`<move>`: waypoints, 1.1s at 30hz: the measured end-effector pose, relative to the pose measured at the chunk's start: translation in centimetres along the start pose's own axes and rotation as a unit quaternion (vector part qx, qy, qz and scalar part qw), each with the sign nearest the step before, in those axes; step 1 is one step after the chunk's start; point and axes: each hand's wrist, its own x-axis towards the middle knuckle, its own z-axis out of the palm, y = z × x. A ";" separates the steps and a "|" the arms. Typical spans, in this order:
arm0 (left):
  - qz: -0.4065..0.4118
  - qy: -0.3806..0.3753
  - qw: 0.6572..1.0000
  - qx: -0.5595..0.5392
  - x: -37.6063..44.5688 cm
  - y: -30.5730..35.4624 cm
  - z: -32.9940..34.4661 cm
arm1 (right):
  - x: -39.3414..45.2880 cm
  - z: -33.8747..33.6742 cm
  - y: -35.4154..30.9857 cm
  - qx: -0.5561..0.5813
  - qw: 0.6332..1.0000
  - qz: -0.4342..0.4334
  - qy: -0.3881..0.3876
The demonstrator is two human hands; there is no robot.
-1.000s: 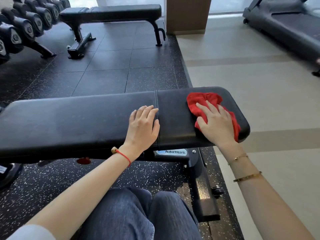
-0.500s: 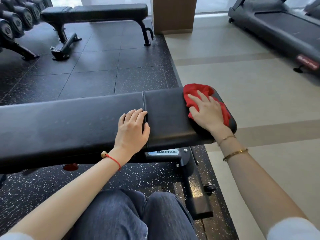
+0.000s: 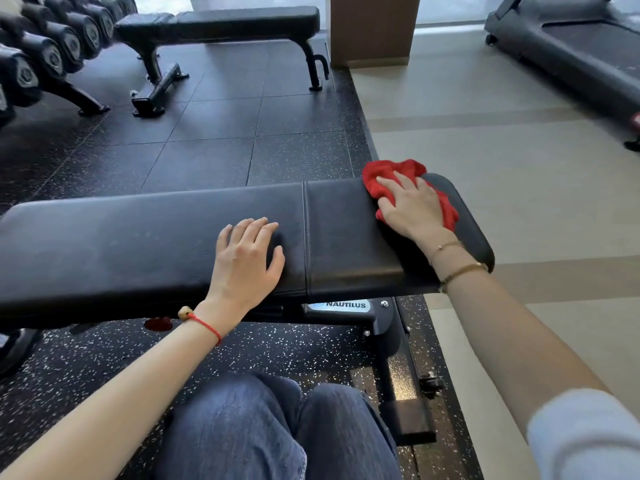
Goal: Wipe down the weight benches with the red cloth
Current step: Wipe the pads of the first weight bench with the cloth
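A black padded weight bench [image 3: 145, 244] runs across the view in front of my knees. The bunched red cloth [image 3: 391, 171] lies on its right seat pad at the far edge. My right hand [image 3: 412, 206] presses flat on the cloth with fingers spread, covering most of it. Just left of the seam between the pads, my left hand [image 3: 246, 261] rests flat on the long pad with straight fingers. A second black bench [image 3: 221, 20] stands farther back on the rubber floor.
A dumbbell rack [image 3: 45, 53] lines the far left. A treadmill [image 3: 571, 53] stands at the far right on the pale floor. A wooden column [image 3: 374, 29] rises behind the far bench. The near bench's frame and foot [image 3: 405, 382] sit beside my right knee.
My right hand has slid the red cloth from the pad's middle to its far edge. The left hand has stayed beside the seam. The view has shifted slightly.
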 end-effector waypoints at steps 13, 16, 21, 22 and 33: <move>-0.016 0.012 0.999 -0.027 -0.7 -0.4 0.9 | -7.5 1.2 -3.2 0.050 0.986 -0.159 0.014; -0.020 0.013 1.000 -0.014 -0.7 -0.1 1.0 | -3.6 0.5 -0.6 0.016 0.997 -0.073 0.021; -0.019 0.004 1.000 0.005 -0.7 -0.1 1.2 | 1.5 0.9 -2.9 0.004 0.999 -0.037 -0.013; -0.019 0.005 1.000 0.005 -0.7 -0.1 1.1 | 1.6 1.2 -4.1 0.003 0.999 -0.052 -0.018; -0.029 0.003 0.999 -0.015 -0.8 0.1 0.8 | -8.8 1.4 -3.6 0.048 0.986 -0.160 0.024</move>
